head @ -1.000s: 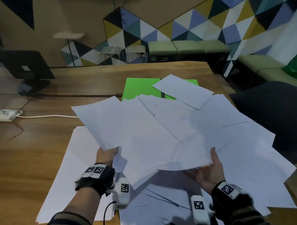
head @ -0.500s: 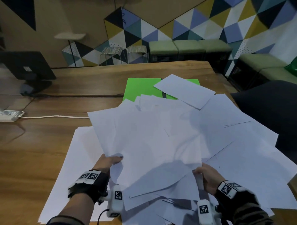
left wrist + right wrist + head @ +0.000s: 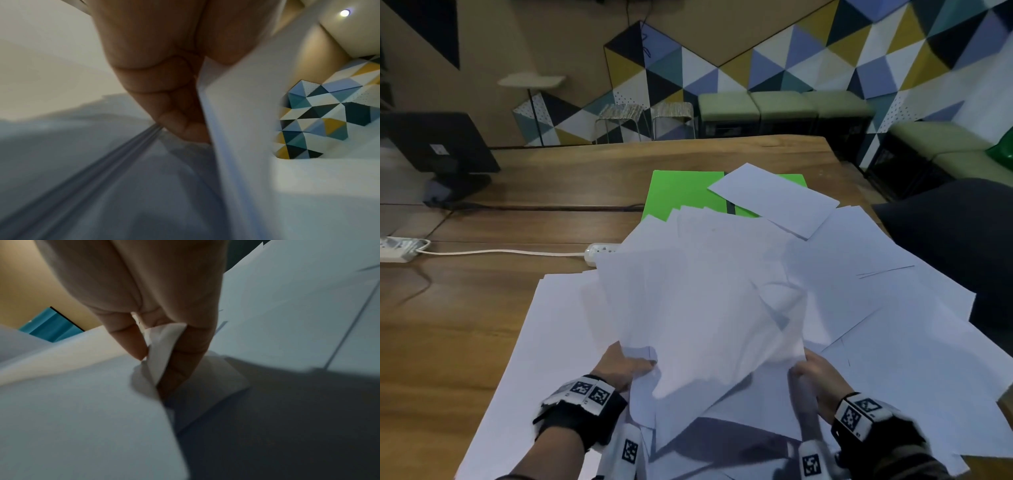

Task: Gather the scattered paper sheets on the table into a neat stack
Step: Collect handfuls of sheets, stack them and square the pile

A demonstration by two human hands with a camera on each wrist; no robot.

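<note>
A loose bundle of white paper sheets [image 3: 705,301] is lifted off the wooden table [image 3: 448,325], tilted up toward me. My left hand [image 3: 625,368] grips its near left edge, thumb on top. In the left wrist view the curled fingers [image 3: 164,100] pinch the sheets [image 3: 236,113]. My right hand [image 3: 813,377] grips the near right edge; in the right wrist view its fingers [image 3: 185,353] pinch a crumpled corner [image 3: 162,345]. More sheets [image 3: 876,325] lie scattered flat to the right and underneath. One sheet [image 3: 774,198] lies across a green folder [image 3: 681,195].
A white power strip [image 3: 601,251] with its cable lies left of the pile. A dark monitor [image 3: 438,147] stands at the far left. A dark chair back [image 3: 955,240] is at the table's right edge. Stools and green benches line the far wall.
Both hands drew together and pulled the held sheets into a narrower, more upright bundle. The sheets' left corner swung right, uncovering the power strip and the flat sheets at the left.
</note>
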